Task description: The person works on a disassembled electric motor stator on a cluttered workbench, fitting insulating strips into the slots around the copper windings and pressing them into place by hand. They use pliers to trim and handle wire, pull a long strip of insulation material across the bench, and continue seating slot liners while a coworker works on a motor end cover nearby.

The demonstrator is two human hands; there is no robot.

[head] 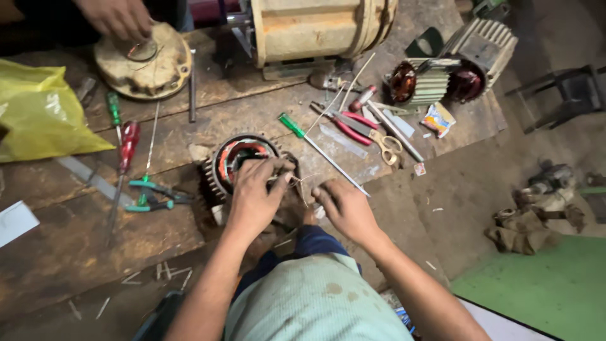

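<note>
Left hand (255, 192) reaches fwd w/ forearm straight, palm down, fingers curled over the near rim of the round finned metal motor stator w/ copper windings (237, 165), fingertips pressing into the coils; can't tell if it pinches anything. Right hand (344, 207) sits just beside it, wrist bent inward, thumb & forefinger nipped narrow on a thin pale thread (302, 187) running toward the stator. Stator stands near the front edge of the worn, oil-dark wooden plank bench (69, 243), bore facing up, orange/red insulation inside. Nearby: green-handled screwdriver w/ long steel shaft (319, 149), red-handled pliers (350, 129), scissors (382, 142), teal-handled pliers (154, 196) to the left, crumpled yellow plastic bag (41, 117) far left. Another person's hand (113, 16) rests on a grimy round end cover (144, 63) at the back. Dirt floor at right, green mat (549, 284) in the corner.
</note>
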